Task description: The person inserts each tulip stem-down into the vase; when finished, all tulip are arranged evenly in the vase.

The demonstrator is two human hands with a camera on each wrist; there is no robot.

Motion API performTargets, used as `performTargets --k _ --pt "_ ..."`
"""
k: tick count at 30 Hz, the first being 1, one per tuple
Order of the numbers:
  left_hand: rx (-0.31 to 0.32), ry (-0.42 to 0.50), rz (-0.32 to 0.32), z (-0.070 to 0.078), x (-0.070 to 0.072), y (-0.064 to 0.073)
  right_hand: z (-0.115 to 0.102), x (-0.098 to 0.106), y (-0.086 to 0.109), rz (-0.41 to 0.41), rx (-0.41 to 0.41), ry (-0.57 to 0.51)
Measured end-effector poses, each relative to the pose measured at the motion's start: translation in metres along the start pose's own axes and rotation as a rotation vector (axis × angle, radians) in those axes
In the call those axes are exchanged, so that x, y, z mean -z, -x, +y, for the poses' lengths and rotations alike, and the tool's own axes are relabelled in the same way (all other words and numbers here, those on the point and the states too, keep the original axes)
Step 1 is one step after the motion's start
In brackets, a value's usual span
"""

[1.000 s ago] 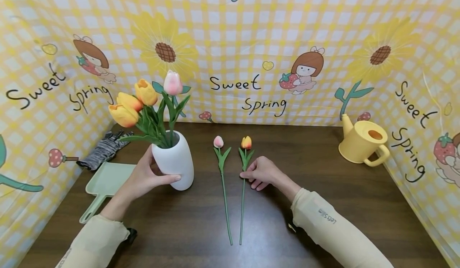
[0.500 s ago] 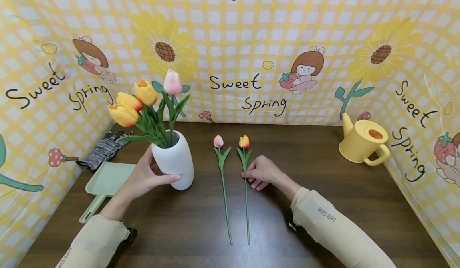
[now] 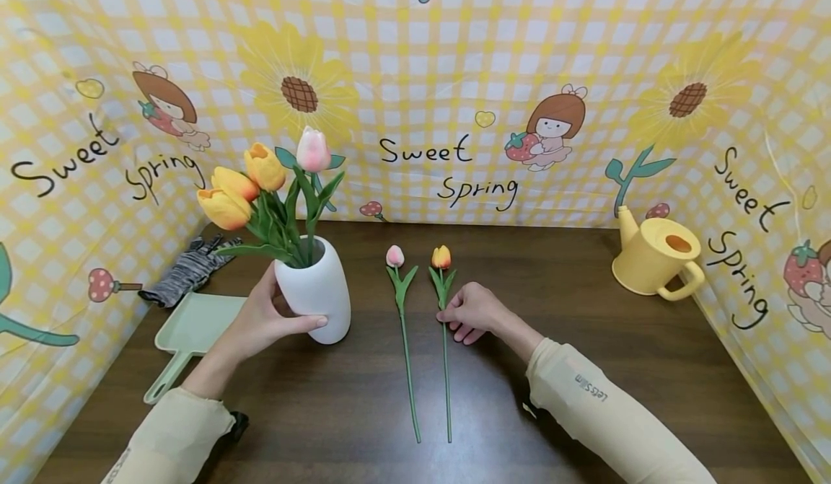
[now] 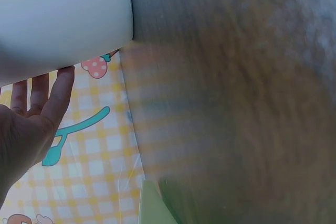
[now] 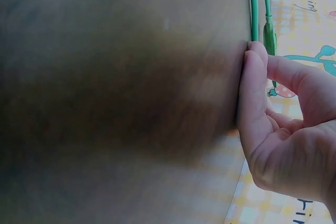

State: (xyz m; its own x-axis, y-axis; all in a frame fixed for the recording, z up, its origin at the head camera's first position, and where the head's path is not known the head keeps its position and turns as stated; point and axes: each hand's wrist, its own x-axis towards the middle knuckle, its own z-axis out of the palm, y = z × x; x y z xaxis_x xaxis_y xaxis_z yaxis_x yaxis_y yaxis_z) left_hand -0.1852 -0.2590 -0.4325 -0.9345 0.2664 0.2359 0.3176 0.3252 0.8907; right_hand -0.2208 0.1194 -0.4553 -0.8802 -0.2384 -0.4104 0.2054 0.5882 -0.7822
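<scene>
My left hand (image 3: 265, 318) holds a white vase (image 3: 318, 293) from its left side, thumb across the front and fingers behind. Several yellow-orange tulips (image 3: 230, 192) and one pink tulip (image 3: 314, 150) stand in the vase. With thumb and fingers, my right hand (image 3: 475, 312) pinches the stem of an orange-yellow tulip (image 3: 441, 257) lying on the table. To its left, roughly parallel, lies a pink tulip (image 3: 394, 257) with a long green stem. In the right wrist view, the pinched stem (image 5: 254, 3) runs up from the fingertips.
A yellow watering can (image 3: 656, 257) stands at the back right of the dark wooden table (image 3: 552, 267). On the left are a light green dustpan (image 3: 195, 325) and a grey glove (image 3: 188, 271). A checked yellow cloth (image 3: 415, 73) surrounds the table on three sides.
The orange-yellow tulip has turned slightly in my right hand: its bloom shifted a little left and its stem end a little right. My left hand and the vase stay in place.
</scene>
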Motion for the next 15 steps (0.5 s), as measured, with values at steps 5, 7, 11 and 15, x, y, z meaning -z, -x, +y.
performTargets --k 5,7,11,15 --pt "-0.004 0.006 0.001 0.0009 0.0001 -0.0004 -0.0008 0.0001 0.0011 0.001 0.002 -0.012" --pt "-0.005 0.009 0.001 0.0011 -0.0001 -0.0005 -0.0006 0.0003 0.0018 0.003 0.004 -0.02" --pt "0.0 0.008 -0.001 0.0008 -0.0004 -0.0004 0.0013 0.0005 0.003 0.004 0.012 -0.038" --pt "0.004 0.008 0.0 0.0005 -0.0003 -0.0001 0.004 0.0015 0.004 0.003 0.027 -0.068"
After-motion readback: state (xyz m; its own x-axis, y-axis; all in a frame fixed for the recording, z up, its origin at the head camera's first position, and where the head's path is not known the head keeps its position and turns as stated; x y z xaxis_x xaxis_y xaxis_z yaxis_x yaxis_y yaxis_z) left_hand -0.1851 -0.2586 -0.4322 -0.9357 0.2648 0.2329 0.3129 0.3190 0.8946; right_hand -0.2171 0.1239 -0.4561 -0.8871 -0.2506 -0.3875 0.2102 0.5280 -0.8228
